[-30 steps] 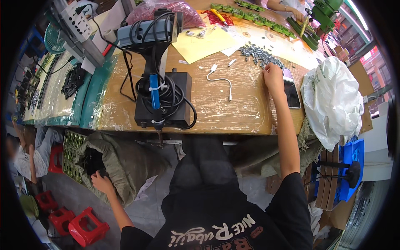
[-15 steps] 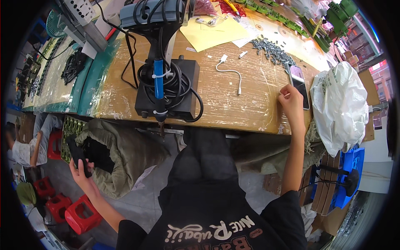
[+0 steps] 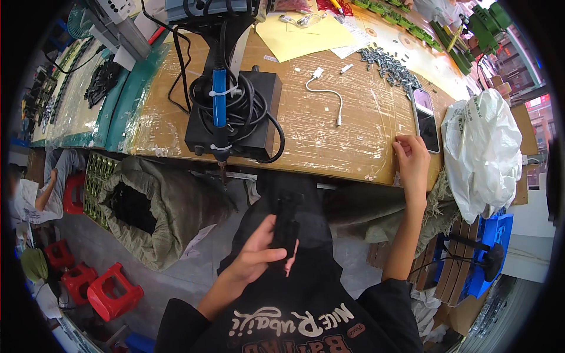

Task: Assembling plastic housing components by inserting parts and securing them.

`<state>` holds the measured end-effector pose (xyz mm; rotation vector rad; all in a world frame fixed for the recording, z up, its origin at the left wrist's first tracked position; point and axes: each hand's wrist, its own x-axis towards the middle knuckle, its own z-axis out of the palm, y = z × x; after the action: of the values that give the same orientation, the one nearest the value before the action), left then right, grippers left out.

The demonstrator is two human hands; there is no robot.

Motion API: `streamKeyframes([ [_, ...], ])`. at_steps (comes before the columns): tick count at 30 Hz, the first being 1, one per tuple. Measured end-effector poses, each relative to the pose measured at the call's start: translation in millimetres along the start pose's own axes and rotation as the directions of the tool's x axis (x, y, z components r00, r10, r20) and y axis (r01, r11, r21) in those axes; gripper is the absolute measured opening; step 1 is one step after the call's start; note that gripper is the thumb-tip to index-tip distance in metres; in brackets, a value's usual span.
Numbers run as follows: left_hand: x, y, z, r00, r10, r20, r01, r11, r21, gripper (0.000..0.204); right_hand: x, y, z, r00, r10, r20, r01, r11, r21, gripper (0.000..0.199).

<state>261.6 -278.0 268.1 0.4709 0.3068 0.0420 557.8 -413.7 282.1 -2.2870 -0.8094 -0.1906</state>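
Observation:
My left hand [image 3: 259,256] is closed around a long, dark black piece [image 3: 286,230] and holds it above my lap. Against the black clothing its outline is hard to make out, and its kind does not show. At the front right of the table rests my right hand [image 3: 414,162], its fingers curled in; whether anything is between them is hidden. Just beyond it lies a smartphone [image 3: 426,126]. A heap of small grey metal parts [image 3: 385,66] sits behind the phone. Toward the middle of the table is a short white cable [image 3: 329,94].
A soldering iron with a blue handle [image 3: 219,97] hangs by a black box [image 3: 262,106] wrapped in cord. Below the table edge, left, stands an open sack [image 3: 170,194] with black contents. A white plastic bag [image 3: 482,153] stands right. Red stools [image 3: 115,297] are lower left.
My left hand has come away from the sack to the right, over my lap, carrying the black piece. My right hand has stayed near the phone, and the view has shifted slightly.

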Motion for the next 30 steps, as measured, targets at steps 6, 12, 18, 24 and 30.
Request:
streamKeyframes([
  [6,7,-17,-12,0.998,-0.046,0.033,0.039,0.981,0.188,0.043,2,5,-10,0.978,0.203,0.046,-0.2,0.978,-0.066,0.017],
  [12,7,-19,-17,0.998,0.024,0.063,-0.048,0.903,0.428,0.034,7,-6,-24,0.911,0.388,0.143,-0.373,0.92,-0.121,0.021],
  [18,10,-15,-14,0.997,-0.064,0.042,0.043,0.923,0.383,0.054,7,1,-31,0.889,0.38,0.253,-0.381,0.923,-0.05,0.016],
  [24,7,-18,-14,0.99,-0.058,-0.132,0.108,0.903,0.417,0.048,-2,5,-29,0.928,0.28,0.248,-0.29,0.957,0.008,0.01],
  [30,8,-17,-12,0.987,0.082,-0.137,0.014,0.812,0.583,0.03,-49,-58,-21,0.943,0.169,0.286,-0.314,0.736,0.599,0.008],
])
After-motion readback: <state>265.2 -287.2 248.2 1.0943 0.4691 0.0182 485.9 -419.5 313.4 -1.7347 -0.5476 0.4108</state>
